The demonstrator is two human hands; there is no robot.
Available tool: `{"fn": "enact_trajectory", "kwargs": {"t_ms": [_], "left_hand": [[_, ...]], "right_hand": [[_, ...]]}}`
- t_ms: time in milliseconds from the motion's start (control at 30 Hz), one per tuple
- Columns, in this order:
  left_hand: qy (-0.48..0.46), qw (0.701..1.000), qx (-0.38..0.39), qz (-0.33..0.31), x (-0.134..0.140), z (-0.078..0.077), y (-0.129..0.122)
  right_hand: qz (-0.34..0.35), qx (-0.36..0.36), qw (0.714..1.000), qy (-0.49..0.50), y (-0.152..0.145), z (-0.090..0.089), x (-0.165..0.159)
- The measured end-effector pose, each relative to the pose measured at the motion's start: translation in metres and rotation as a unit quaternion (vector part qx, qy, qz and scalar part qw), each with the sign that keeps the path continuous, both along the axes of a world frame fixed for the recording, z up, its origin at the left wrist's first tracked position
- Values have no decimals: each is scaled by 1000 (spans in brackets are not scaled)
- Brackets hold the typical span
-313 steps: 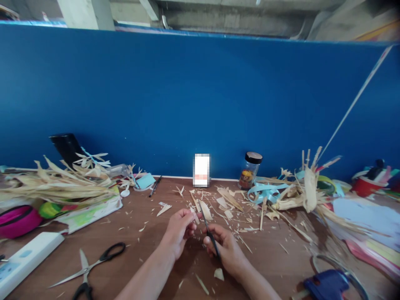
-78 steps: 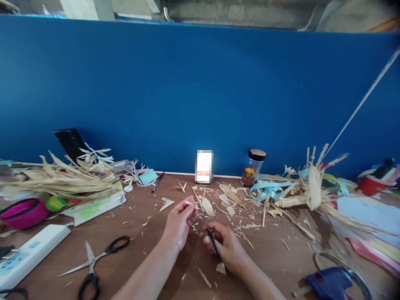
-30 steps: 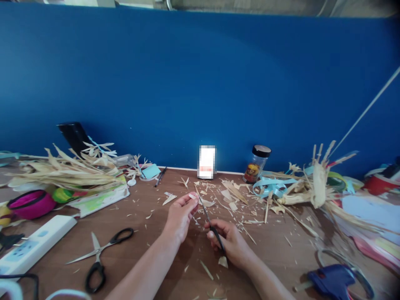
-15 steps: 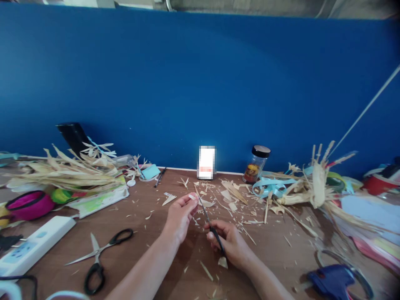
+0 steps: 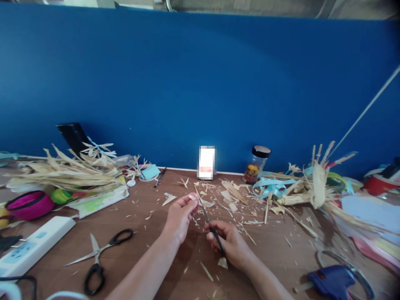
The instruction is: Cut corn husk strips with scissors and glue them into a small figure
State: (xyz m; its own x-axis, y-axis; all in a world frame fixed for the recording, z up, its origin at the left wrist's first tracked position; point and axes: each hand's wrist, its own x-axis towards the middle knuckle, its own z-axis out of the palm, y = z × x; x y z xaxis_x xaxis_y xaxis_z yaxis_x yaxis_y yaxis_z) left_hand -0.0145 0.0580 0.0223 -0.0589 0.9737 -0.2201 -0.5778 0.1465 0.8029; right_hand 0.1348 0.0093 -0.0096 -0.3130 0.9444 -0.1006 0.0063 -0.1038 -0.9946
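Near the middle of the table, my left hand (image 5: 181, 216) pinches a small pale piece (image 5: 191, 196), probably dried husk, between thumb and fingertips. My right hand (image 5: 230, 242) is closed around the black handle of a pair of scissors (image 5: 205, 212). The blades look nearly closed and point up and away, with their tips right beside my left fingertips. Whether the blades touch the pale piece is too small to tell. Pale husk scraps (image 5: 233, 191) and thin shreds lie scattered behind and around both hands.
Open scissors (image 5: 97, 252) lie at the left by a white power strip (image 5: 46, 238). Dried husks (image 5: 68, 173) pile up behind. A lit phone screen, blurred, stands against the blue partition (image 5: 200, 83). At right are a jar (image 5: 253, 168), blue ribbon (image 5: 270, 186) and a glue gun (image 5: 331, 281).
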Motion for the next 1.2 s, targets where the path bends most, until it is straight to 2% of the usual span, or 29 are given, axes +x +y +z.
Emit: {"fn": "enact_trajectory", "kwargs": {"t_ms": [733,1200], "left_hand": [[6,1000,-3,0,-1,0,0],[8,1000,-7,3,-2,1,0]], "right_hand": [[1,2,1000,-2,0,-1,0],[-12,-20,1000,15,0,2,-2]]}}
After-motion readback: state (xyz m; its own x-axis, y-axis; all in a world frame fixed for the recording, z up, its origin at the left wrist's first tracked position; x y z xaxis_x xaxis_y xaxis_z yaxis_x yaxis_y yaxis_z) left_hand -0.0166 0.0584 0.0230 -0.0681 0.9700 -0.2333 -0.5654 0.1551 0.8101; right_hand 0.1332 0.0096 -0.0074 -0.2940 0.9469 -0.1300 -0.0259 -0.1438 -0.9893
